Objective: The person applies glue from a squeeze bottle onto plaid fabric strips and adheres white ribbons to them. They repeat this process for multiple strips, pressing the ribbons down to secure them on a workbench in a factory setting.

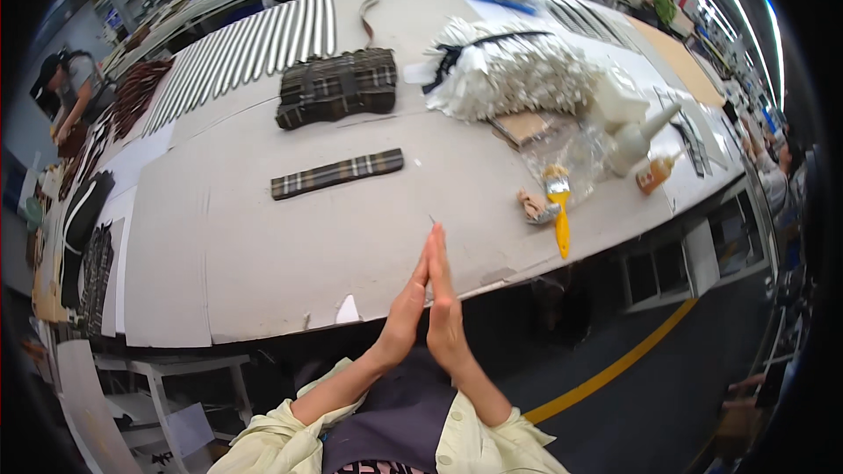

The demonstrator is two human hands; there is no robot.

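My left hand (408,309) and my right hand (443,316) meet palm to palm in front of me, fingers stretched out and pointing away over the near edge of the table (237,254). I see nothing held between them. A thin dark mark shows on the surface just past the fingertips; I cannot tell what it is. Beyond them, a folded strip of plaid fabric (337,174) lies flat. Behind that strip sits a thick bundle of dark plaid pieces (338,88). To the right, a yellow-handled brush (560,211) lies beside a crumpled scrap (533,207).
A big heap of white strips (518,70) is at the back right, near a white squeeze bottle (637,142) and an orange-brown bottle (654,174). Light strips (250,44) lie in a row at the back left. A person (75,92) works at the far left.
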